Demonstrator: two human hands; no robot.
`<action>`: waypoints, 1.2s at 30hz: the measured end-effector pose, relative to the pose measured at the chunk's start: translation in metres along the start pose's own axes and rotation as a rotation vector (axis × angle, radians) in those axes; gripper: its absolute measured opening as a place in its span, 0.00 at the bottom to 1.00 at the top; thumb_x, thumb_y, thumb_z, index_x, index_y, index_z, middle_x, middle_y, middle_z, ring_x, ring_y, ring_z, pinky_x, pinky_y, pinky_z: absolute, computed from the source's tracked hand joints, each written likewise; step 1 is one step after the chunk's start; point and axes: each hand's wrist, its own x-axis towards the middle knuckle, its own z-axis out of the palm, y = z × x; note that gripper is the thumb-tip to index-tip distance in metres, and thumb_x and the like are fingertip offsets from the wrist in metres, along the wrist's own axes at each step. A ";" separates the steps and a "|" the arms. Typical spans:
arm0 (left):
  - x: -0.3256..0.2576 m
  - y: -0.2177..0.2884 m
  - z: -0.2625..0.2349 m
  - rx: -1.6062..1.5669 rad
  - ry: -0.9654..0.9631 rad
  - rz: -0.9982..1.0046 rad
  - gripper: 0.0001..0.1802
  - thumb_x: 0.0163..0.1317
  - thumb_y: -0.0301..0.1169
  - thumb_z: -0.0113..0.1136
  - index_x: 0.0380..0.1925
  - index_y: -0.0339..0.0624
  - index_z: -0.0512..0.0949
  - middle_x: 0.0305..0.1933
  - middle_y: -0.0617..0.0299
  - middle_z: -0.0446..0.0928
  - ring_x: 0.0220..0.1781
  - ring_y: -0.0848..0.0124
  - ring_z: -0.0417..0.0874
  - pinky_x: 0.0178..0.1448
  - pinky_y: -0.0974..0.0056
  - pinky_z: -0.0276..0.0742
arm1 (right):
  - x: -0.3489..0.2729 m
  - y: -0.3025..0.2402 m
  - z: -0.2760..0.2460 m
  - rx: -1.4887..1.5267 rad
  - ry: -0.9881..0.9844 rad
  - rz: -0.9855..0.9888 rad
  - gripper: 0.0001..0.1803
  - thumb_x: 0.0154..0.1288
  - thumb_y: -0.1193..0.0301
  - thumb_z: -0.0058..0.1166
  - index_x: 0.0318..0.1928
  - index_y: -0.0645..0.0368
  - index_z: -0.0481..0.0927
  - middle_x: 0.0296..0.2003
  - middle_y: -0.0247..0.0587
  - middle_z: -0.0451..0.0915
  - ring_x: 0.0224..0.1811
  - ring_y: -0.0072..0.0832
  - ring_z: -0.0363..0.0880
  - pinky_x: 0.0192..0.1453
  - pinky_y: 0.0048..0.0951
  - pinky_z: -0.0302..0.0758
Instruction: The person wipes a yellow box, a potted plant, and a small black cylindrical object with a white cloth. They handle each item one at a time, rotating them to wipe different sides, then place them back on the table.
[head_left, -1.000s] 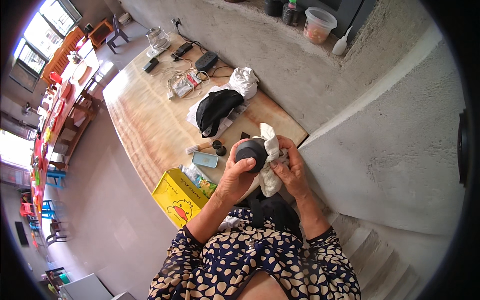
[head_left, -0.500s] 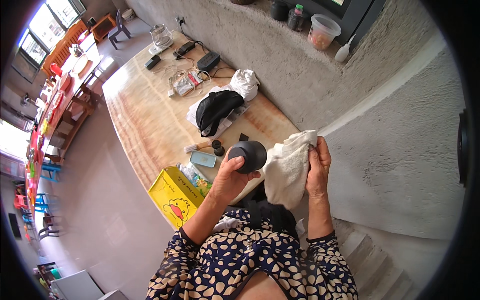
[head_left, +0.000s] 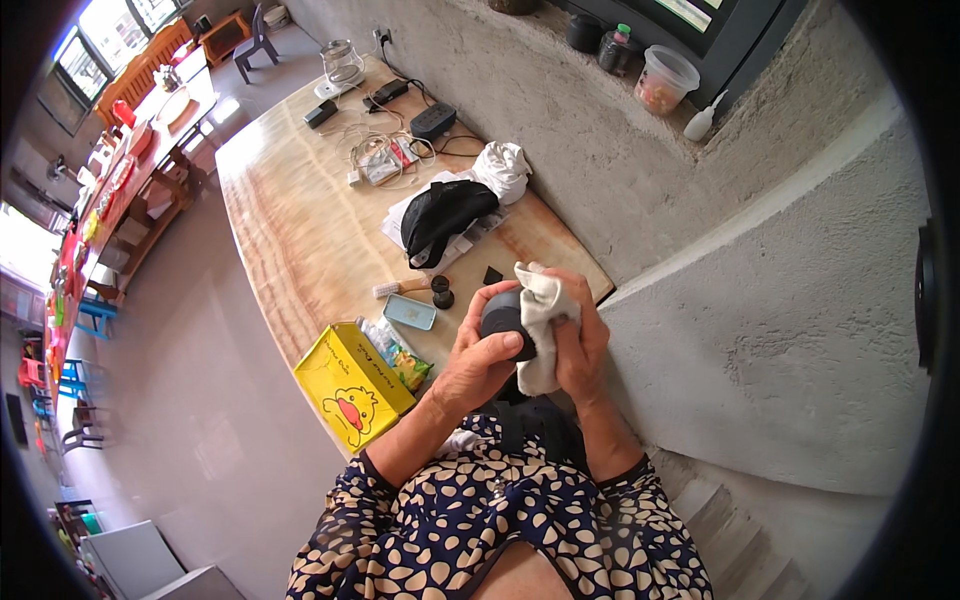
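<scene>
In front of my chest, my left hand (head_left: pixel 478 352) is closed round a dark grey, rounded object like a cup or a jar (head_left: pixel 500 325). Its exact kind does not show. My right hand (head_left: pixel 583 335) grips a cream-white cloth (head_left: pixel 541 340) and presses it against the object's right side. Part of the cloth hangs below my fingers, and the covered side of the object is hidden. Just beyond my left hand, a small black cylindrical piece (head_left: pixel 442 292) stands on the table beside a brush (head_left: pixel 400 287) and a light blue tray-like case (head_left: pixel 409 312).
A yellow box (head_left: pixel 350 390) with a duck picture and a green-yellow packet (head_left: pixel 410 370) lie at the table's near left edge. Farther along the marble-patterned table (head_left: pixel 290 210) are a black bag (head_left: pixel 450 215), a white cloth bundle (head_left: pixel 503 172), cables and a power strip (head_left: pixel 433 121). A grey wall (head_left: pixel 780 300) borders the right.
My right hand has brought the cloth leftward onto the dark object, where it hung apart before. My left hand has turned the object and now wraps it more fully.
</scene>
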 end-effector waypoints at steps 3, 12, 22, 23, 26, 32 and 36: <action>-0.001 0.001 0.000 0.064 -0.038 0.001 0.43 0.45 0.24 0.73 0.62 0.44 0.60 0.52 0.59 0.72 0.53 0.68 0.75 0.61 0.63 0.71 | 0.006 0.002 -0.010 0.144 0.007 0.330 0.13 0.68 0.75 0.44 0.51 0.61 0.75 0.38 0.30 0.78 0.36 0.16 0.73 0.39 0.19 0.72; -0.003 0.008 0.001 0.160 0.034 0.008 0.45 0.41 0.26 0.74 0.61 0.39 0.61 0.54 0.59 0.71 0.56 0.69 0.74 0.63 0.65 0.69 | 0.000 -0.019 -0.012 -0.174 -0.088 -0.076 0.16 0.58 0.78 0.58 0.48 0.54 0.80 0.43 0.36 0.73 0.44 0.22 0.73 0.47 0.24 0.73; -0.008 0.006 0.008 0.488 0.021 -0.025 0.45 0.39 0.28 0.71 0.62 0.40 0.63 0.53 0.61 0.70 0.55 0.71 0.73 0.60 0.68 0.70 | 0.011 -0.016 -0.016 0.207 -0.022 0.443 0.07 0.66 0.75 0.52 0.42 0.61 0.80 0.34 0.31 0.76 0.36 0.15 0.72 0.40 0.17 0.70; -0.007 0.007 0.008 0.504 0.014 -0.035 0.46 0.39 0.28 0.71 0.62 0.40 0.62 0.54 0.60 0.70 0.55 0.70 0.73 0.61 0.67 0.69 | 0.009 -0.017 -0.016 0.304 0.024 0.473 0.07 0.66 0.75 0.51 0.41 0.61 0.80 0.33 0.31 0.76 0.36 0.15 0.72 0.39 0.17 0.70; -0.003 0.011 0.014 0.514 -0.004 0.002 0.47 0.39 0.28 0.72 0.64 0.40 0.62 0.55 0.60 0.69 0.55 0.70 0.73 0.60 0.67 0.69 | 0.001 -0.010 -0.022 0.485 0.056 0.399 0.08 0.61 0.78 0.50 0.39 0.61 0.81 0.43 0.35 0.75 0.40 0.17 0.71 0.45 0.20 0.70; -0.004 0.006 0.015 0.645 0.057 -0.017 0.48 0.40 0.28 0.71 0.65 0.38 0.60 0.55 0.59 0.70 0.56 0.70 0.72 0.61 0.67 0.67 | 0.004 -0.021 -0.030 0.122 -0.283 0.172 0.16 0.53 0.75 0.64 0.45 0.55 0.83 0.53 0.39 0.69 0.50 0.26 0.68 0.54 0.27 0.70; -0.004 0.005 0.009 0.792 -0.035 0.010 0.46 0.41 0.28 0.70 0.64 0.37 0.60 0.54 0.59 0.70 0.55 0.70 0.72 0.60 0.68 0.68 | 0.005 -0.015 -0.034 0.315 -0.299 0.396 0.12 0.58 0.74 0.61 0.44 0.58 0.82 0.50 0.38 0.72 0.50 0.23 0.71 0.52 0.24 0.71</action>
